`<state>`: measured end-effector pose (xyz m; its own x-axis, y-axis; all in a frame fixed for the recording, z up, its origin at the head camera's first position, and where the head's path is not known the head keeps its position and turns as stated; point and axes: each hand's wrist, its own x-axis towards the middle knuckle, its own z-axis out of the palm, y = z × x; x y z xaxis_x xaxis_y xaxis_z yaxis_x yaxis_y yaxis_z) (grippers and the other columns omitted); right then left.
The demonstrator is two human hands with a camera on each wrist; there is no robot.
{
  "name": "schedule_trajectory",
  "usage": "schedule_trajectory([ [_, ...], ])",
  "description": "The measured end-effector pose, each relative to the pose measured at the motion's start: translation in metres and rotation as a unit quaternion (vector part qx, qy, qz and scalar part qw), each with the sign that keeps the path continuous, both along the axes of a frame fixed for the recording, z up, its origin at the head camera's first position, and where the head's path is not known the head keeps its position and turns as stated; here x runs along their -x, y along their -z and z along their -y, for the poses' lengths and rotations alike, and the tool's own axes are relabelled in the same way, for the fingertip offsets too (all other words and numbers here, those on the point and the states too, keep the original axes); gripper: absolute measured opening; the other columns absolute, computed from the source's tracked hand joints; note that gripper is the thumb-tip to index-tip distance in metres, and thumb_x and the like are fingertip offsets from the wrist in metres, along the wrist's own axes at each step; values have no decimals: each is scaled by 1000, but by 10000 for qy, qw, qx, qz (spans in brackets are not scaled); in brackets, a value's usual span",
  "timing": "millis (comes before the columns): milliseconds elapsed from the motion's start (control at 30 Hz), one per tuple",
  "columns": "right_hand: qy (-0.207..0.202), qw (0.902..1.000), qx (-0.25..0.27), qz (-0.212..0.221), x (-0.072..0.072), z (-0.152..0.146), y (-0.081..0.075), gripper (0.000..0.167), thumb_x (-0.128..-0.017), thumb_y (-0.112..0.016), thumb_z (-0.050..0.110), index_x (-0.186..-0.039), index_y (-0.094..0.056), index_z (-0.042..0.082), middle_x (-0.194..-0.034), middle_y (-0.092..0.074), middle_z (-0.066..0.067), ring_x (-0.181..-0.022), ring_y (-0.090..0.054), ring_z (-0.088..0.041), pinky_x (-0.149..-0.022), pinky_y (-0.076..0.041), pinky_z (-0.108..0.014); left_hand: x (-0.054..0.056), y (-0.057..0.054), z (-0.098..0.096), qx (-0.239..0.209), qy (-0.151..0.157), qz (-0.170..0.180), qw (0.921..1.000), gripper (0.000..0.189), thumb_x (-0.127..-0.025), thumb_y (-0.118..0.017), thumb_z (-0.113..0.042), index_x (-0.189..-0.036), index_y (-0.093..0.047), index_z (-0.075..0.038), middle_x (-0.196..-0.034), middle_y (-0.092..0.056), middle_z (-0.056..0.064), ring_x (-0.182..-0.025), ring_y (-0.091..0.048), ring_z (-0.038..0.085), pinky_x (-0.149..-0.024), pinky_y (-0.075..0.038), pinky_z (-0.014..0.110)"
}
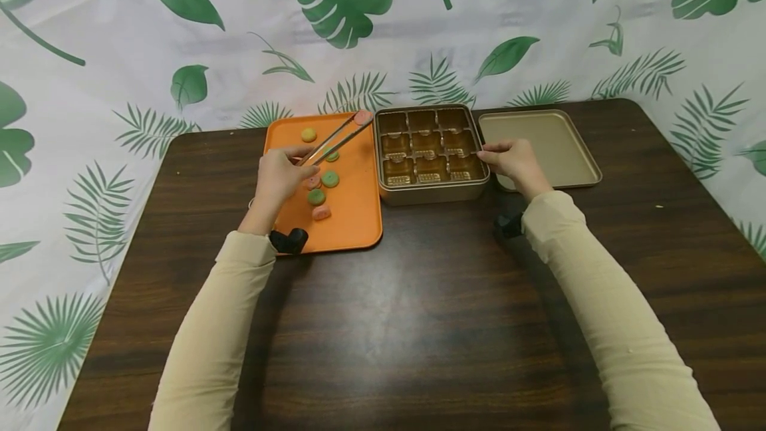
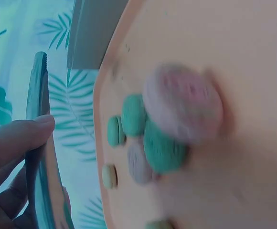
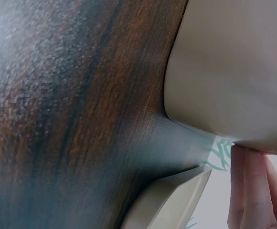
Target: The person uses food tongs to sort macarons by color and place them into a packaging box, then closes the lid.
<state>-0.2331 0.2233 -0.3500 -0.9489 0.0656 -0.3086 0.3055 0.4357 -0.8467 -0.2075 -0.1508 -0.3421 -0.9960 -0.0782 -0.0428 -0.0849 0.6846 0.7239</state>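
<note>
My left hand [image 1: 280,177] grips a pair of metal tongs [image 1: 344,142] over the orange tray [image 1: 353,221]. At the tongs' tips, by the tin's far left corner, is a pink macaron [image 1: 362,118]. Below the hand lie several macarons: a yellow one [image 1: 308,134], green ones [image 1: 330,179] and pink ones [image 1: 321,212]. The left wrist view shows thumb and fingers around the tongs [image 2: 40,90]; their tips' load is out of that view. With thumb and fingers, my right hand [image 1: 513,161] pinches the right rim of the gold tin [image 1: 433,195], which holds a clear insert with square compartments.
The tin's shallow lid [image 1: 550,142] lies to its right, behind my right hand. Everything stands on a dark wooden table [image 1: 383,324]. A leaf-print cloth [image 1: 437,32] hangs behind the table's far edge.
</note>
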Motion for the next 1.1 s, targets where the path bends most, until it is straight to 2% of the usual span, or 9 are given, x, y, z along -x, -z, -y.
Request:
schedule_trajectory([
  [133,-7,10000,-55,-56,0,0,0,47,-96,-55,18,-135,-49,-8,-138,-48,-25,-81,-55,5,-103,-47,-35,4,1,-14,-127,84,121,9998,40,-87,-70,-13,-126,-65,-10,-123,-65,16,-100,-62,33,-63,-45,27],
  [200,-19,10000,-55,-68,0,0,0,47,-97,-55,18,-135,-49,-8,-138,-48,-25,-84,-56,3,-103,-46,-35,6,2,-20,-109,121,150,9998,40,-86,-70,-13,-126,-65,-11,-121,-66,16,-96,-64,33,-62,-47,26],
  [300,-32,10000,-37,-68,0,0,0,47,-97,-55,18,-136,-48,-8,-139,-48,-26,-91,-58,-2,-104,-46,-36,9,4,-28,-86,182,116,9997,40,-86,-70,-13,-126,-65,-10,-120,-67,15,-97,-65,32,-71,-54,32],
  [400,-39,10000,-36,-62,-1,0,1,47,-97,-55,18,-136,-48,-8,-140,-47,-26,-98,-58,-7,-104,-45,-36,11,6,-35,-68,198,65,9998,39,-86,-71,-13,-125,-65,-10,-121,-68,13,-105,-63,30,-81,-54,38],
  [467,-43,10000,-55,-66,-1,0,1,47,-97,-55,18,-136,-48,-7,-139,-47,-26,-99,-58,-7,-104,-45,-36,12,7,-38,-40,180,39,9998,39,-86,-71,-13,-125,-65,-10,-121,-68,12,-105,-63,30,-82,-54,40],
  [667,-73,9999,-89,-92,-1,0,2,47,-97,-55,18,-136,-48,-8,-138,-48,-26,-90,-58,0,-104,-46,-36,13,6,-42,-25,135,118,9998,40,-86,-71,-14,-126,-65,-12,-124,-66,11,-98,-66,29,-70,-52,32],
  [800,-115,9997,-146,-160,-1,-1,3,47,-97,-54,19,-135,-49,-9,-137,-49,-26,-80,-55,8,-98,-50,-27,14,6,-43,-49,141,110,9998,40,-86,-71,-14,-125,-65,-12,-122,-67,12,-93,-67,28,-63,-50,28],
  [933,-131,9996,-150,-220,-1,-2,4,48,-96,-55,20,-134,-49,-10,-137,-49,-27,-74,-53,12,-88,-52,-17,15,7,-44,17,174,70,9998,39,-86,-71,-15,-125,-65,-11,-120,-68,13,-92,-68,28,-62,-50,28],
  [1100,-129,9995,-184,-234,0,-2,5,46,-97,-54,18,-133,-50,-10,-136,-49,-27,-73,-52,12,-84,-51,-14,15,7,-43,99,214,88,9997,40,-86,-71,-15,-126,-65,-12,-122,-67,12,-93,-68,28,-64,-51,29],
])
